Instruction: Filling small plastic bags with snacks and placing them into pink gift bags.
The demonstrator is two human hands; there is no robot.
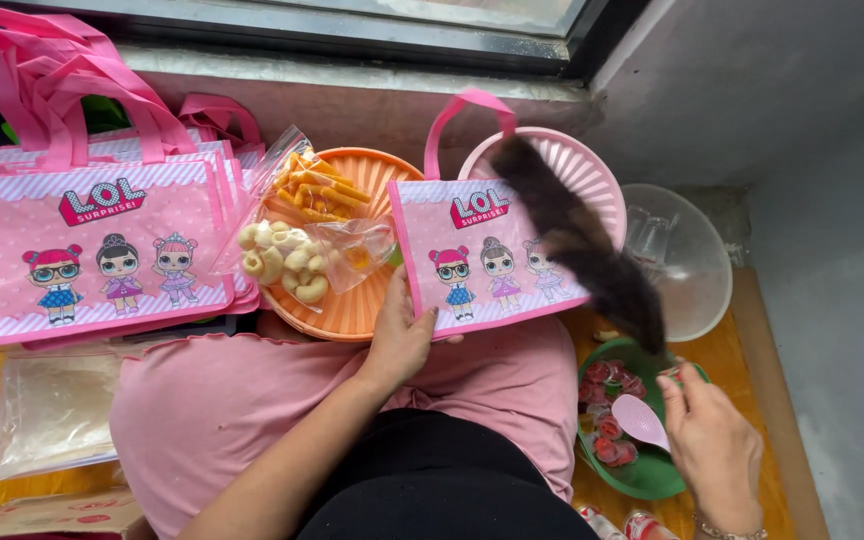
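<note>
- Pink cloth covered the person's lap (352,400), the biggest shape in view, with black fabric below it toward the camera.
- A stack of pink tote bags (102,250) printed with cartoon dolls lay at the far left, handles pointing up toward the window sill (352,70).
- A single pink tote bag (482,260) of the same print stood on the lap, leaning against a pink slotted basket (592,170) behind it.
- An orange round tray (362,300) sat between the stack and the single bag, carrying clear packets of snacks (302,220): orange sticks and pale curled puffs.
- A clear plastic bowl (692,270) rested on the yellow floor (742,380) at the right, just beside the basket.
- A dark furry tail (592,255) crossed the front of the single bag and the basket, reaching down to the green bowl.
- A green bowl (652,470) near the right knee held red wrapped sweets (607,395) and a pink scoop (640,420).
- A clear bag of white contents (52,410) lay flat at the lower left.
- The left hand (402,340) pressed on the single bag's lower left corner, thumb on its front face and fingers closed around the edge.
- The right hand (712,440) hovered over the green bowl's right rim, fingers pinched together on something small; I could not tell what it was.
</note>
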